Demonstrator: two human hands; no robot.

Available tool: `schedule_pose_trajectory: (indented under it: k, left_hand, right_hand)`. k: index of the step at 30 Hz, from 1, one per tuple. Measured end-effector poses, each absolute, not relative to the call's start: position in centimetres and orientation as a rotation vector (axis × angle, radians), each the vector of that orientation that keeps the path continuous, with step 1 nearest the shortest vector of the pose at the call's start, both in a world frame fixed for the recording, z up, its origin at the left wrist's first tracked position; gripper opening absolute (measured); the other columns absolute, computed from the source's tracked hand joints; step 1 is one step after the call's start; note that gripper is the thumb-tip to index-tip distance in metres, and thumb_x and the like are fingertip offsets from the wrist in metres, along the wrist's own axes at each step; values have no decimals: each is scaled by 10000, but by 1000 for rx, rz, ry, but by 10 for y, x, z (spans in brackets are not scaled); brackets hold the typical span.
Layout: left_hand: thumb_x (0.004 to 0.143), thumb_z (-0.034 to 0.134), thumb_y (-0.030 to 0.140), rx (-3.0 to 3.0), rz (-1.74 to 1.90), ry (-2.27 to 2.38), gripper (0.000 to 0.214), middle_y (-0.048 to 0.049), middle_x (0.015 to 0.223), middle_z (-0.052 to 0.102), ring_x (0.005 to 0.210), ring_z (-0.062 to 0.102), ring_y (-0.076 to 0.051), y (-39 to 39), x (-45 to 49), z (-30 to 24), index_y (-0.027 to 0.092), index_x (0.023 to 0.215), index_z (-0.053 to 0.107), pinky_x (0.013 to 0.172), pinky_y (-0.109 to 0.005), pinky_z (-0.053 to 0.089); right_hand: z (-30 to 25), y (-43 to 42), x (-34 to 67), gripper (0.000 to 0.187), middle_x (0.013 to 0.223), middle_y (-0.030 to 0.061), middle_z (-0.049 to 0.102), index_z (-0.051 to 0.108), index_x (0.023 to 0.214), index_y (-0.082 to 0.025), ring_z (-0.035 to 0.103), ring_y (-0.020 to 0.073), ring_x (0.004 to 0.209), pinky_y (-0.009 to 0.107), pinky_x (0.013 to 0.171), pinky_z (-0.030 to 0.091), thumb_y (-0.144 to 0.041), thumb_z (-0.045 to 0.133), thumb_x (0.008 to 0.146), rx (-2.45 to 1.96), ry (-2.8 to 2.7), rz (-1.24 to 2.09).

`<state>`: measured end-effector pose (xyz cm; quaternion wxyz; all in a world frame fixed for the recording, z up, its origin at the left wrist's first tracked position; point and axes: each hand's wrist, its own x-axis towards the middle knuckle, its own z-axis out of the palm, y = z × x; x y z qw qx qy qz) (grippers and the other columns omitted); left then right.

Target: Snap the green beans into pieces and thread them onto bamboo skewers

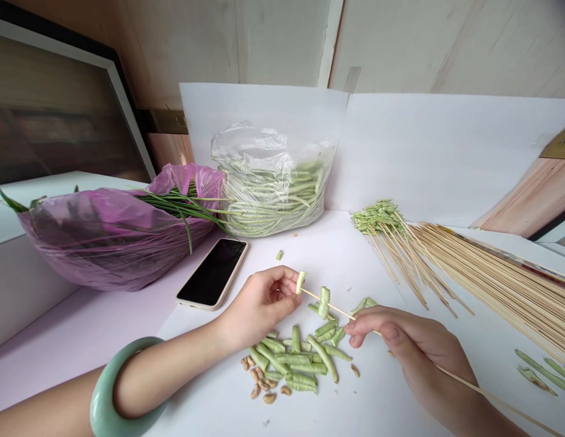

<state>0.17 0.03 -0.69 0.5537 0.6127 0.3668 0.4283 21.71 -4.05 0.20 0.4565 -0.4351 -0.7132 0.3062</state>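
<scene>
My left hand (pixel 263 301) pinches a short green bean piece (pixel 300 282) at the tip of a thin bamboo skewer (pixel 464 382). My right hand (pixel 405 346) grips that skewer between thumb and fingers; the stick runs back past my wrist toward the lower right. One bean piece (pixel 324 301) sits threaded on the skewer between my hands. Below them lies a pile of cut bean pieces (pixel 300 358) with a few brown bean seeds (pixel 264 385) beside it. A jade-green bangle (pixel 110 388) circles my left wrist.
A clear bag of long beans (pixel 275 185) stands at the back, a purple bag of chives (pixel 113 233) to its left. A black phone (pixel 213 273) lies face up. Finished bean skewers (pixel 377 217) and a spread of bare bamboo sticks (pixel 496 279) lie to the right.
</scene>
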Motion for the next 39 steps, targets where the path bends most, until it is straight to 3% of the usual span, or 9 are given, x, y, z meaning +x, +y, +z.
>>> schedule_pose_trajectory:
  k: [9,19,39]
  left_hand:
    - [788,604,328,1438,1001,881,206,-19,739,538,708,497,-136,-1,1,-2,126,828,596,694,-269,400]
    - [774,615,333,1419,1012,876,205,-15,716,547,675,506,-131,1,0,-2,131,776,579,674,-278,412]
    - [646,777,277,1287,916,770,216,-35,627,669,593,600,-126,3,-5,-5,105,751,699,595,-236,469]
  right_hand:
    - [4,-40,218,384,634,33,699,712,699,-258,681,228,718,294,629,546,-477,455,879,-1108,-1781,714]
    - [5,-36,220,397,632,33,709,711,699,-248,692,214,684,268,564,552,-432,426,904,-1076,-1879,655]
    - [2,-33,223,384,679,36,731,716,694,-246,693,206,725,274,679,552,-397,440,914,-920,-1891,773]
